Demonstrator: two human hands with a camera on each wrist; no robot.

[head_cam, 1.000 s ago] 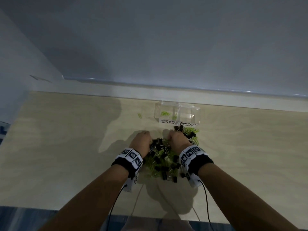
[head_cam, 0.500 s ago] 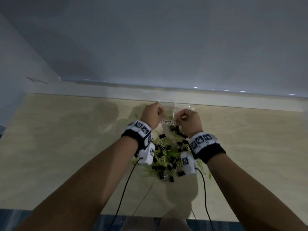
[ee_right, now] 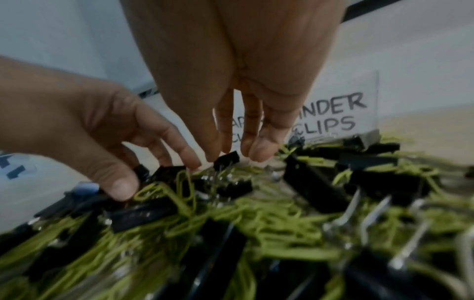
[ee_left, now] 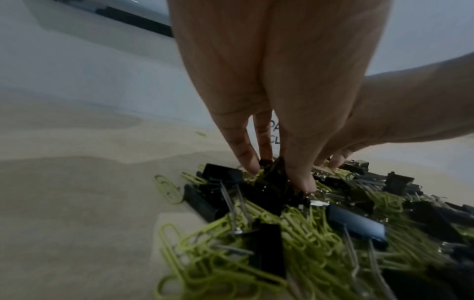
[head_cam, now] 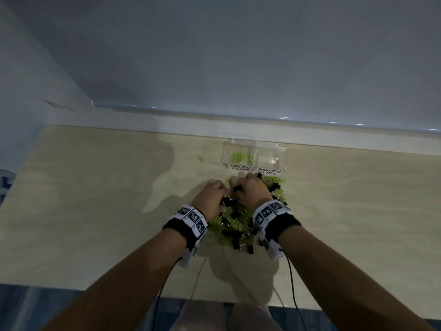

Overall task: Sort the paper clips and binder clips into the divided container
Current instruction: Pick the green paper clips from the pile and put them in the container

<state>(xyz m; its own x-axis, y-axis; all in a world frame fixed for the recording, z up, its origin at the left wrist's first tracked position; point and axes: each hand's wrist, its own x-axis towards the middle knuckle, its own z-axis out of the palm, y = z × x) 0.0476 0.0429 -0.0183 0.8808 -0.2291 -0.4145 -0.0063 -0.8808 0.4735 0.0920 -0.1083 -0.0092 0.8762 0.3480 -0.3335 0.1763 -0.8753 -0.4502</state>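
Observation:
A mixed pile of green paper clips (head_cam: 235, 223) and black binder clips (head_cam: 241, 244) lies on the table just before a clear divided container (head_cam: 284, 161). Its left compartment is labelled PAPER CLIPS and holds a few green paper clips (head_cam: 238, 156); its right one is labelled BINDER CLIPS. My left hand (head_cam: 223, 199) reaches down into the pile, thumb and fingers (ee_left: 247, 162) pinching a black binder clip (ee_left: 273, 172). My right hand (head_cam: 238, 187) sits beside it, nearer the container, pinching a small black binder clip (ee_right: 227, 159) at the pile's top.
One stray green paper clip (head_cam: 200, 159) lies left of the container. The pale wooden table (head_cam: 107, 199) ends at a wall ledge (head_cam: 167, 126) just behind the container. Cables (head_cam: 292, 283) trail from both wristbands toward the near edge.
Half a second ago both hands were raised at the container. They have come back down to the pile, and each now pinches a black binder clip.

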